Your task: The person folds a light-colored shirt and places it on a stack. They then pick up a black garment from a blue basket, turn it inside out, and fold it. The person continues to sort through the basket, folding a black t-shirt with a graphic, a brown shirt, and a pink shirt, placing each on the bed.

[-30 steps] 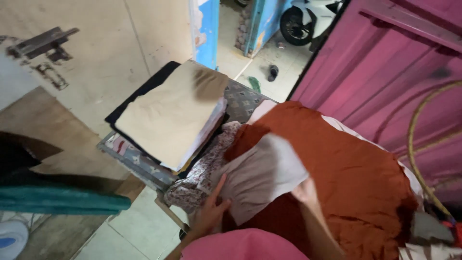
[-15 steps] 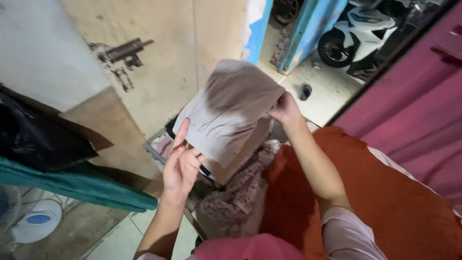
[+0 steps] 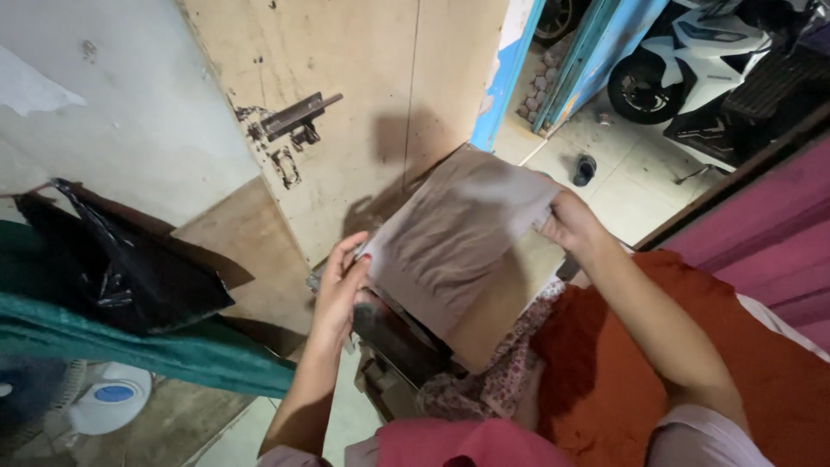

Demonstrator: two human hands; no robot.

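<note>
A grey-brown cloth (image 3: 454,233) is held spread in the air above a rust-orange fabric (image 3: 622,372), its edges pinched by closed fingers of the left hand (image 3: 341,285) and right hand (image 3: 571,225).

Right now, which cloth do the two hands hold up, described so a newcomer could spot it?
Start at the pale wooden door with its metal latch. In front of it, the left hand and right hand hold a grey-brown cloth stretched flat. Unlike the rust-orange fabric and the floral cloth below, it is plain, dull and lifted.
</note>
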